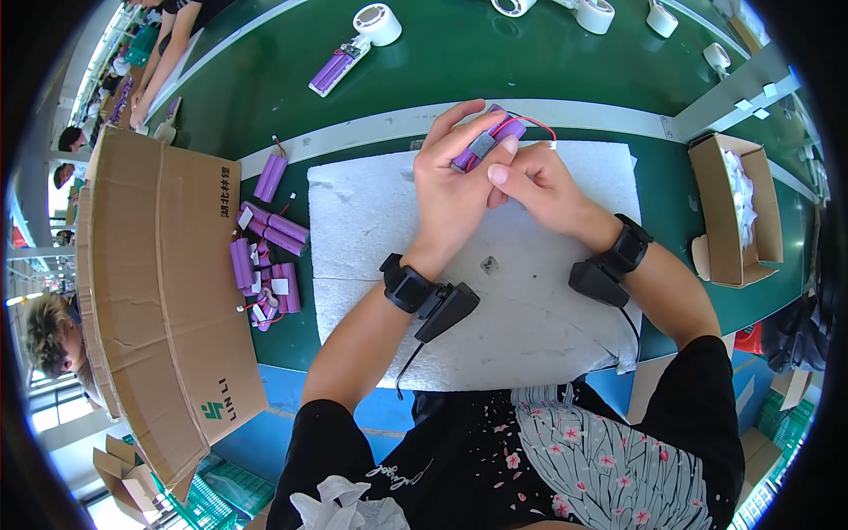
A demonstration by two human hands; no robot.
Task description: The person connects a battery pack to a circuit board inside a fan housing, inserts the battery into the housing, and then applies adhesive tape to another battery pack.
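Above the far part of the white foam mat (565, 300), my left hand (439, 190) grips a purple battery pack (510, 131) with a grey pad on its side. A red wire loops from the pack toward a small white connector (553, 145) above my right knuckles. My right hand (552, 190) is closed beside the pack, its thumb and curled fingers meeting the left fingertips. Whatever sits between the right fingers is hidden. To the left, several more purple battery packs (284, 233) with leads and white labels lie in a loose pile on the green table.
A large cardboard box (194, 291) stands left of the packs. On the right is an open carton (761, 212) with white pieces. Beyond a pale rail (609, 117), a white handheld fan (378, 26) lies with its purple pack exposed; several white fan parts lie farther right. Another person's arms (168, 57) reach in at far left.
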